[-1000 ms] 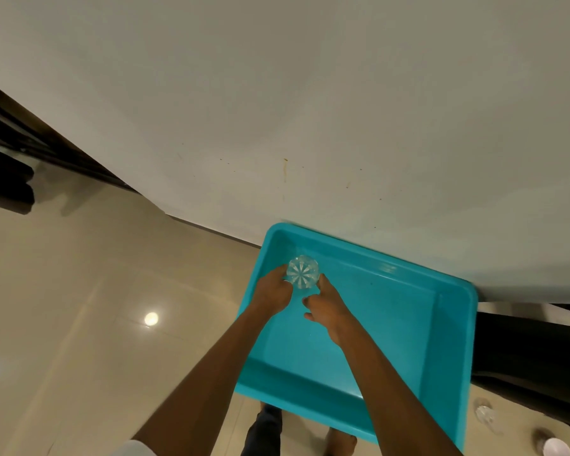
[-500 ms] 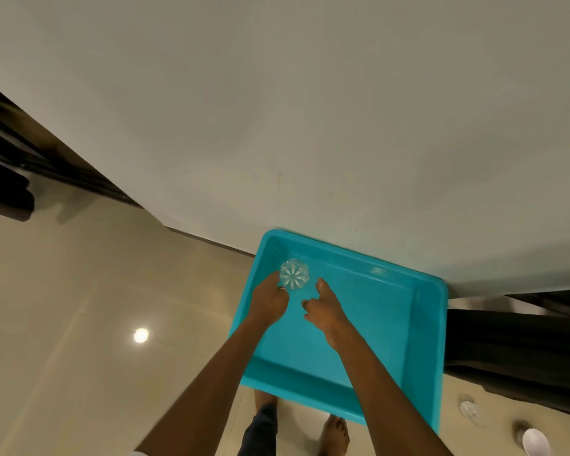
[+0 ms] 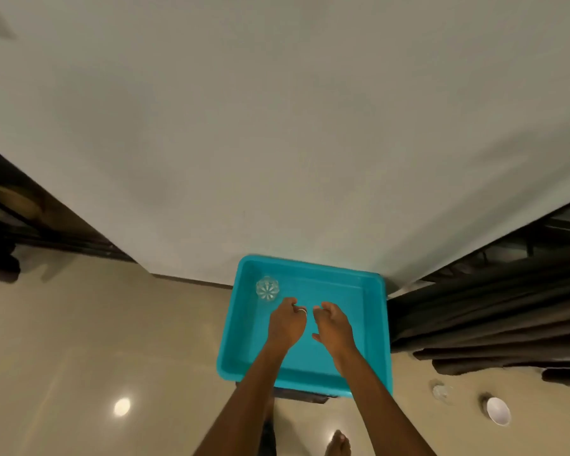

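Both hands have let go of the clear glass [image 3: 268, 288] and drawn back toward the lower middle of the frame; half a second ago the left hand was still at its side. The glass now stands alone in the upper left corner of the teal tub [image 3: 384, 327], its star-cut base showing, just beyond the left knuckles and apart from them. The left hand [image 3: 287, 324] hovers over the tub's middle, back upward, fingers loosely curled under and holding nothing. The right hand [image 3: 334, 327] is just beside it, not touching, fingers relaxed and slightly bent, also holding nothing. At the lower right of the frame, on the glossy floor, lie a small glass [image 3: 441, 391] and a white cup [image 3: 498, 411]. Dark curtain folds [image 3: 491, 311] hang right of the tub.
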Demonstrator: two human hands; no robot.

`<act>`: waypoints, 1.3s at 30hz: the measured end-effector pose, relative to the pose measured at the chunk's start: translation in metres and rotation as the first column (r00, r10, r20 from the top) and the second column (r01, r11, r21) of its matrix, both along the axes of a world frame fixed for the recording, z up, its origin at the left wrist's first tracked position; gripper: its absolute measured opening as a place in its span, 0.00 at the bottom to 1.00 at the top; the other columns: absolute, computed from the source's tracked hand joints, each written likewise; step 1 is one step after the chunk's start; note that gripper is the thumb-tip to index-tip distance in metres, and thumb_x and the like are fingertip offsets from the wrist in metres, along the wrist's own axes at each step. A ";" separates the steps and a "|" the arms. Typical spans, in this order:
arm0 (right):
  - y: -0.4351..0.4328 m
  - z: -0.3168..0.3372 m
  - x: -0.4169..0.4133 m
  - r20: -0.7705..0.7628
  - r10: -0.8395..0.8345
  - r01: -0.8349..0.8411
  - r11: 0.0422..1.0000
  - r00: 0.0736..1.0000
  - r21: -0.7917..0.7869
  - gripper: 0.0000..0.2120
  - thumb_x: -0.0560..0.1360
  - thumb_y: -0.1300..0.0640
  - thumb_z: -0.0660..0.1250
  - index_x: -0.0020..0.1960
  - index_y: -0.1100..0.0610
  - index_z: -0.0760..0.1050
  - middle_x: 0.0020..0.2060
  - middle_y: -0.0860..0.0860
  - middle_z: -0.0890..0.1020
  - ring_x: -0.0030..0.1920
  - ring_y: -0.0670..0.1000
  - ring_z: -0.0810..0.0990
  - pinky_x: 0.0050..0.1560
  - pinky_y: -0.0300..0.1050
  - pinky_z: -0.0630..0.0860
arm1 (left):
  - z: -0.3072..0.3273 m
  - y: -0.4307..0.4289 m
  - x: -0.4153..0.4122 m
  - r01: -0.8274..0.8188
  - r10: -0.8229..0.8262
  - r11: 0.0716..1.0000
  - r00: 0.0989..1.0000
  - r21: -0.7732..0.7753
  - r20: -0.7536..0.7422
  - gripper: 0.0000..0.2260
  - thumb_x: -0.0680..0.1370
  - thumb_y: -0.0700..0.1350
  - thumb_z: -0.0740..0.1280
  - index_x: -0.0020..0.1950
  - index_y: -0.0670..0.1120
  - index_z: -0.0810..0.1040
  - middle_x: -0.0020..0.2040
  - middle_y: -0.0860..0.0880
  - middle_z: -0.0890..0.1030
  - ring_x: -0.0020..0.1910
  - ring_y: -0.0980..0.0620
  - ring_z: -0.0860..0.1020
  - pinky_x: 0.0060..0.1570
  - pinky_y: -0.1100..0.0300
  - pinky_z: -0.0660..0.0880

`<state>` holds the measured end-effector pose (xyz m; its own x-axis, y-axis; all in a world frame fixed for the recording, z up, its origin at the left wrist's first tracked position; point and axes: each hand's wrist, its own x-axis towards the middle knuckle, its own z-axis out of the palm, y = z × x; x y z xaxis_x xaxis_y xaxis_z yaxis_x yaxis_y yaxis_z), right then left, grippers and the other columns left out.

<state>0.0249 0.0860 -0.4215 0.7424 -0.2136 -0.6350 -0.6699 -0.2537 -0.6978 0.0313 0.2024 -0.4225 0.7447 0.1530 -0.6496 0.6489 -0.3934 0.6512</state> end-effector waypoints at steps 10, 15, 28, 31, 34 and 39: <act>-0.087 0.061 -0.084 0.119 -0.191 0.182 0.980 0.974 0.081 0.12 0.84 0.50 0.62 0.63 0.55 0.75 0.53 0.51 0.80 0.53 0.50 0.80 0.59 0.52 0.82 | 0.054 -0.106 -0.072 0.053 -0.051 0.999 0.995 -0.013 0.087 0.19 0.81 0.45 0.63 0.71 0.44 0.73 0.67 0.44 0.78 0.62 0.43 0.79 0.64 0.50 0.75; -0.164 0.069 -0.140 0.130 -0.269 0.247 0.955 0.954 0.163 0.11 0.83 0.50 0.63 0.62 0.54 0.76 0.51 0.51 0.81 0.52 0.50 0.81 0.58 0.53 0.82 | 0.057 -0.174 -0.126 0.021 -0.018 1.000 0.993 -0.018 0.119 0.19 0.81 0.44 0.63 0.71 0.44 0.72 0.66 0.45 0.78 0.63 0.43 0.78 0.64 0.46 0.76; -0.302 0.058 -0.255 0.034 -0.592 0.563 0.782 0.805 0.268 0.03 0.82 0.54 0.65 0.55 0.51 0.77 0.55 0.54 0.80 0.56 0.56 0.81 0.56 0.55 0.83 | 0.060 -0.307 -0.206 0.187 -0.183 0.982 0.977 -0.023 0.107 0.14 0.83 0.47 0.63 0.67 0.46 0.75 0.62 0.45 0.79 0.60 0.43 0.79 0.63 0.45 0.77; -0.317 0.051 -0.262 0.025 -0.625 0.597 0.757 0.781 0.266 0.06 0.81 0.54 0.66 0.57 0.52 0.77 0.57 0.54 0.80 0.59 0.57 0.81 0.56 0.55 0.83 | 0.054 -0.331 -0.202 0.242 -0.239 0.970 0.967 -0.032 0.089 0.12 0.82 0.48 0.64 0.65 0.48 0.77 0.60 0.45 0.80 0.58 0.45 0.80 0.61 0.46 0.79; -0.336 0.051 -0.261 0.030 -0.616 0.596 0.772 0.787 0.220 0.07 0.81 0.54 0.65 0.58 0.53 0.78 0.57 0.54 0.80 0.58 0.56 0.81 0.55 0.53 0.83 | 0.046 -0.357 -0.196 0.234 -0.231 0.969 0.972 -0.073 0.045 0.11 0.82 0.46 0.64 0.63 0.45 0.78 0.58 0.44 0.81 0.57 0.44 0.80 0.60 0.47 0.79; -0.377 0.051 -0.255 0.064 -0.671 0.658 0.739 0.739 0.143 0.07 0.82 0.55 0.64 0.56 0.54 0.79 0.54 0.55 0.81 0.55 0.57 0.82 0.55 0.55 0.83 | 0.024 -0.401 -0.189 0.312 -0.314 0.943 0.949 -0.114 0.004 0.11 0.78 0.48 0.65 0.59 0.52 0.80 0.60 0.47 0.82 0.57 0.46 0.81 0.59 0.47 0.80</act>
